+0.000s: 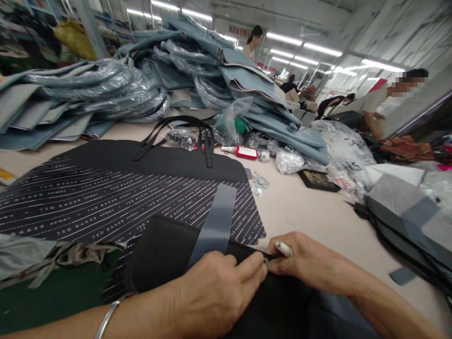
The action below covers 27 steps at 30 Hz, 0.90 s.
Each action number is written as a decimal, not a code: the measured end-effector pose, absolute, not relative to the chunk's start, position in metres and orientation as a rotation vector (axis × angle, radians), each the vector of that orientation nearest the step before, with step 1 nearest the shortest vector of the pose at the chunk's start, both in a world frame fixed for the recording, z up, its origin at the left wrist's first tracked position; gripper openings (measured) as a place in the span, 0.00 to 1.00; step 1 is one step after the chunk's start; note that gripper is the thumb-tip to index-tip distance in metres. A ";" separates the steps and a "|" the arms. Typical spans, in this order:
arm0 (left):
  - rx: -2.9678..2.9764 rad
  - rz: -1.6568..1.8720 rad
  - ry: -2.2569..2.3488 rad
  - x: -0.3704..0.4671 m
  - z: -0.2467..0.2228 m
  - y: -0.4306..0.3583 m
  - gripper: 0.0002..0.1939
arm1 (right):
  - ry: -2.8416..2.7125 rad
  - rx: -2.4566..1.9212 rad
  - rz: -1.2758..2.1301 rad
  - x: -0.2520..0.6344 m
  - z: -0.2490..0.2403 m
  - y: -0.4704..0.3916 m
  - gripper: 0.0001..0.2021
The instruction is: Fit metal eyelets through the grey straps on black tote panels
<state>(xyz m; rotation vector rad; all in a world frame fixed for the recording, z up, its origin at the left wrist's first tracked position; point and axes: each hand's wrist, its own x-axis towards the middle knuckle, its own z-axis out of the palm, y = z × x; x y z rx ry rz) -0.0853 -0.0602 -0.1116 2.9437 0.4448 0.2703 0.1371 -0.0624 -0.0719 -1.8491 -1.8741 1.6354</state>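
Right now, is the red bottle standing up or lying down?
Lying down: the red bottle rests on its side on the pale tabletop, its white nozzle pointing toward the picture's left, not up.

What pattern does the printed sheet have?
The printed sheet has white slanted stripes and lettering on black; head view.

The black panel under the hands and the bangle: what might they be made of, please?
The black panel looks like matte leather or imitation leather, from its smooth, dull surface; the bangle looks like polished metal, from its bright silvery sheen.
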 end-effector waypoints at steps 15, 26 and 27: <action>2.840 0.265 0.518 -0.077 -0.107 -0.052 0.16 | -0.386 -1.040 0.902 0.131 -0.062 -0.076 0.14; 2.848 0.356 0.506 -0.079 -0.117 -0.054 0.16 | -0.114 -0.912 0.975 0.131 -0.096 -0.076 0.13; 2.854 0.361 0.507 -0.079 -0.118 -0.054 0.16 | -0.119 -0.913 0.972 0.129 -0.095 -0.076 0.13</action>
